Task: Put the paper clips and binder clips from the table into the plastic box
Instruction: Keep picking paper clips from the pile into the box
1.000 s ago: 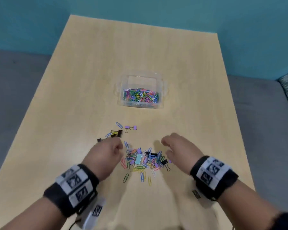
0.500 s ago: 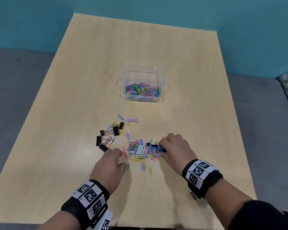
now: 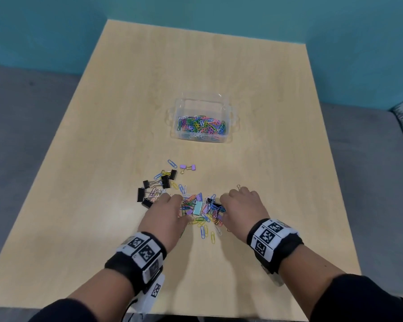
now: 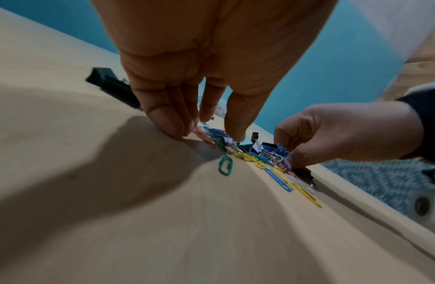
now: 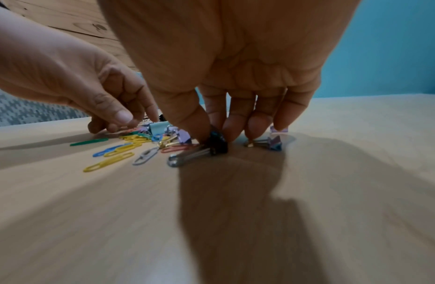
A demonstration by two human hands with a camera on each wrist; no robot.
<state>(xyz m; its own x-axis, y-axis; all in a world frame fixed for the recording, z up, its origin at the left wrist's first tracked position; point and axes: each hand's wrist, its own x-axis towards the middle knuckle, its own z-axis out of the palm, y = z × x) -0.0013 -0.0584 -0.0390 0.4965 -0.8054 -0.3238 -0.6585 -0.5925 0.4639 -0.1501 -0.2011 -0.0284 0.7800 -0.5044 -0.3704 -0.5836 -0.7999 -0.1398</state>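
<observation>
A light wooden desk (image 3: 130, 117) stands against a teal wall (image 3: 219, 5), with grey floor (image 3: 21, 126) at either side. Toward its far middle sits the clear plastic box (image 3: 202, 102), its bottom already layered with coloured paper clips. Nearer the person, the left hand (image 3: 163, 214) and right hand (image 3: 241, 206), each wrist banded with black-and-white markers, come down on either flank of a loose heap of paper clips (image 3: 199, 209) and binder clips, well short of the box. The left grip is curled, its fingertips (image 4: 172, 125) touching the desk at the heap's left edge, thumb and fingers drawn toward the clips; whether they hold one cannot be told. The right grip pinches a black binder clip (image 5: 215, 143) between thumb and fingers at the heap's right edge. A cluster of black binder clips (image 3: 149, 191) lies just left of the left hand, two small purple binder clips (image 3: 187, 168) lie beyond, and a green paper clip (image 4: 225, 168) rests alone.
</observation>
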